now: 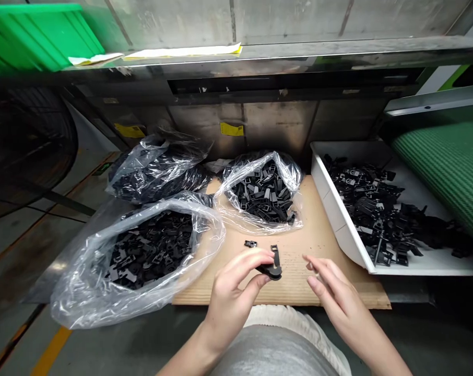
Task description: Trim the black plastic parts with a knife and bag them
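My left hand (236, 282) pinches a small black plastic part (273, 271) between thumb and fingers, above the front of the cardboard sheet (291, 292). A flat black plastic piece with a square opening (275, 254) rises just behind it; whether the two are joined I cannot tell. To the right, my right hand (332, 290) hovers over the cardboard with its fingers apart and nothing visible in them. One more small black piece (250, 244) lies on the cardboard beyond my left hand.
Open clear bags of black parts stand at left (142, 308) and at the back middle (260, 227). Behind the left one sits another filled bag (158, 167). A white tray (342, 230) of black parts is at right, beside a green conveyor belt (448, 151). A metal shelf (283, 57) spans the back.
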A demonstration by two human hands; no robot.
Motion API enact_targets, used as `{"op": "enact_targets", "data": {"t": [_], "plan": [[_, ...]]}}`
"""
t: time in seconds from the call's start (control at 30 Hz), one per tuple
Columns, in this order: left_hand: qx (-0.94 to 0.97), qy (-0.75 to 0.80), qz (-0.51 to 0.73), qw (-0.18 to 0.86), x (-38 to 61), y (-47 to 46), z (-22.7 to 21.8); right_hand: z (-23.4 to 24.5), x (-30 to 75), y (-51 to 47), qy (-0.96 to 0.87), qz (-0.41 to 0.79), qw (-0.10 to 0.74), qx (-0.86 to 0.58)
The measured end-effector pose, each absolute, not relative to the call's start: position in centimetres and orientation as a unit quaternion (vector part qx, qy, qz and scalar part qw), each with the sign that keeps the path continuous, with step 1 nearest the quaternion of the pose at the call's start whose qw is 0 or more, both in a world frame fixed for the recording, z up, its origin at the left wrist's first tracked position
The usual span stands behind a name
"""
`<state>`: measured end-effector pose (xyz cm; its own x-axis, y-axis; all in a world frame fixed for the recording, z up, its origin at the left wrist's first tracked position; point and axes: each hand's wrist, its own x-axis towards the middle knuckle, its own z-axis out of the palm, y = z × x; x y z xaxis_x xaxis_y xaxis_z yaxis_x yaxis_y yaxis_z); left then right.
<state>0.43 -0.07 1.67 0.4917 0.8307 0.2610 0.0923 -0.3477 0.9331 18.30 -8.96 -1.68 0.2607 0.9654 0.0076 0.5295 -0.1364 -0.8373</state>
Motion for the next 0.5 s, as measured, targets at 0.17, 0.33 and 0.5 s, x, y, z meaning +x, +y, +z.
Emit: {"op": "enact_targets", "data": {"t": [0.17, 0.33, 0.5], "plan": [[0.802, 0.240, 0.387, 0.386, 0.6, 0.2, 1.8, -0.1, 16.5, -9.3, -0.547, 0.286, 0.449, -0.646], [0.792, 0.240, 0.386, 0.409, 0.7, 0.1, 1.9, 0.8, 15.3, -8.8, -0.547, 0.283, 0.492, -0.615], [0.733, 0.334, 0.343, 0.484, 0.4, -0.3, 2.3, 0.9, 15.0, -8.7, -0.530, 0.292, 0.517, -0.605]]}}
